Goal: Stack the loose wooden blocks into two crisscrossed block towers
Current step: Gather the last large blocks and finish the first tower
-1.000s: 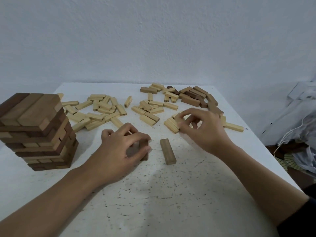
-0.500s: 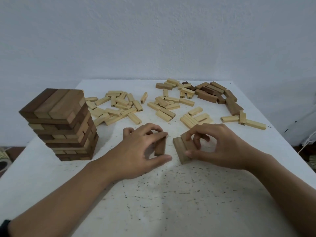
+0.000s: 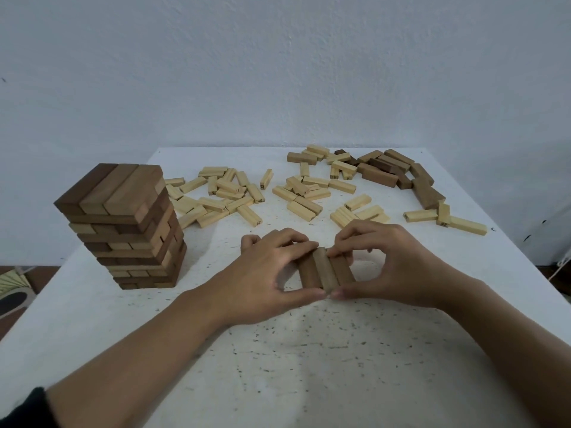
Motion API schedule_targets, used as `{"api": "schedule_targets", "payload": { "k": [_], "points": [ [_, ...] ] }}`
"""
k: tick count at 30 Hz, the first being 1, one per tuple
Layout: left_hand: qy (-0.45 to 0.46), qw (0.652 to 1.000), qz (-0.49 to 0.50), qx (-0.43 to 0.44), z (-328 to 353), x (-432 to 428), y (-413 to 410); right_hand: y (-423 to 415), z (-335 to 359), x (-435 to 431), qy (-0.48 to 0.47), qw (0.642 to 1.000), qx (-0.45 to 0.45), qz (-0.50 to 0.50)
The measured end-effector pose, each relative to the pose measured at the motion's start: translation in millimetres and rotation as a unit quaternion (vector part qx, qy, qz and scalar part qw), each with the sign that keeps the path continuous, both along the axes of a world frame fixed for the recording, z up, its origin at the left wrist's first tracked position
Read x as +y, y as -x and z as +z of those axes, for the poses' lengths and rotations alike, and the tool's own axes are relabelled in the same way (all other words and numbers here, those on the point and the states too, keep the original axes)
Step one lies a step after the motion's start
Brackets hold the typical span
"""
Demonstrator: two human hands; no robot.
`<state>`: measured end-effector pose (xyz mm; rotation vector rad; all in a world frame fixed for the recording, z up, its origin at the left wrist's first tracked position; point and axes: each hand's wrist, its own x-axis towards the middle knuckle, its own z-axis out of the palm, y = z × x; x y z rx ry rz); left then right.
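Note:
Three brown blocks [image 3: 326,270] lie side by side on the white table [image 3: 309,366], forming one flat row. My left hand [image 3: 265,273] grips the row from the left, thumb at its near end and fingers over the far end. My right hand [image 3: 389,264] pinches it from the right in the same way. A finished crisscrossed tower [image 3: 123,227] of brown blocks stands at the left. Pale loose blocks [image 3: 228,196] lie scattered behind my hands, and dark loose blocks [image 3: 398,174] sit at the back right.
The table meets a plain wall at the back. Its right edge [image 3: 525,257] drops off past a few pale blocks [image 3: 445,217]. A patterned floor mat [image 3: 12,291] shows below the left edge.
Both hands have come together. The separate brown blocks each hand held are now pushed into one row of three. The camera view has shifted, so the tower sits further right.

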<state>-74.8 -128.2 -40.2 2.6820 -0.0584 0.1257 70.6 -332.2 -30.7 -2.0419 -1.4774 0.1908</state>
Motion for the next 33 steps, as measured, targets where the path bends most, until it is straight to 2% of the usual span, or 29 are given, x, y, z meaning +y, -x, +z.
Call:
{"api": "schedule_targets", "payload": {
  "k": [5,26,30,33],
  "points": [
    [0.011,1.0,-0.002,-0.004,1,9,1,6,-3,8,-0.02,1.0,-0.003,0.019],
    [0.06,0.998,0.014,-0.025,4,17,7,-1,0,7,0.08,0.996,0.046,0.0],
    [0.066,0.996,0.042,-0.035,8,15,12,-3,2,4,0.049,0.997,0.067,-0.007],
    [0.058,0.994,0.072,-0.059,12,15,14,-7,0,2,0.042,0.998,0.051,-0.009]
  ]
}}
